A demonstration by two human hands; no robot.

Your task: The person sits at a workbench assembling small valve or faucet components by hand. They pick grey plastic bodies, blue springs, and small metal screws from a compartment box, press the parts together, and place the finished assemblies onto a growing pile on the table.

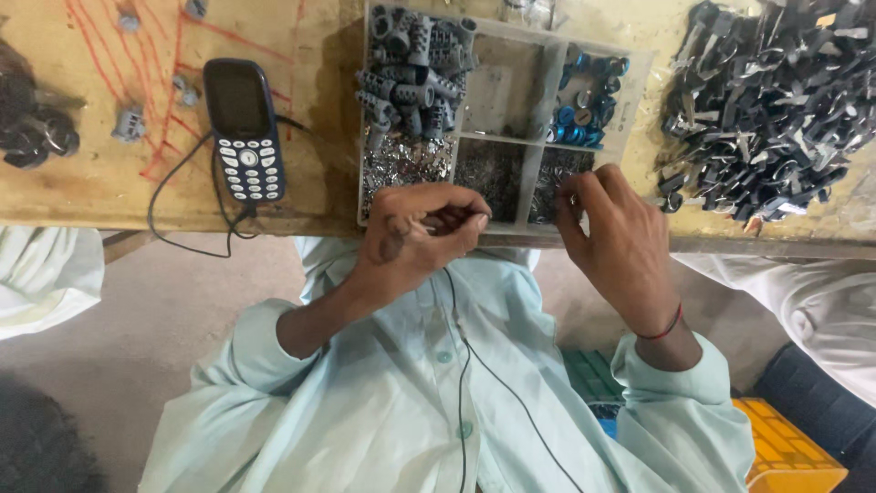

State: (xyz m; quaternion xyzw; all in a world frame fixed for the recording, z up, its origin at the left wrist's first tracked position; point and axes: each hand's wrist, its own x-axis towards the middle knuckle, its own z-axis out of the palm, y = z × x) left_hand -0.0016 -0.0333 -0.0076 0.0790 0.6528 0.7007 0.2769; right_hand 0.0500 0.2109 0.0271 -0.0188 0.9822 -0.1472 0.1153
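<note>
Nearest the camera, pale green shirt sleeves (274, 365) and a thin black cord (474, 365) running down the chest. Left hand (415, 239) curled at the table edge, fingers bent in toward the thumb, pressed together on something small; the piece itself is hidden by the fingers, cannot tell what it is. Right hand (620, 242) just to the right of it, red thread (664, 329) on the wrist, fingertips dipped into the near-right cell of the clear compartment tray (538, 110); fingers close together over small shiny metal bits (557, 178), whether a bit is actually pinched cannot be told. Directly beyond the left hand's grip, a tray cell of small silvery parts (401, 164), and beyond that a cell heaped with grey ribbed plastic sleeves (415, 68). Beyond the right hand, a cell with blue round caps (584, 105); the middle far cell looks nearly bare. Far right of the right hand, a big heap of dark metal clips (776, 100) on the wooden table (319, 164). Left of the left hand, a dark keypad phone (245, 128) with a black cable (173, 210) looping off the table edge. Yellow crate (785, 452) low down on the right.
</note>
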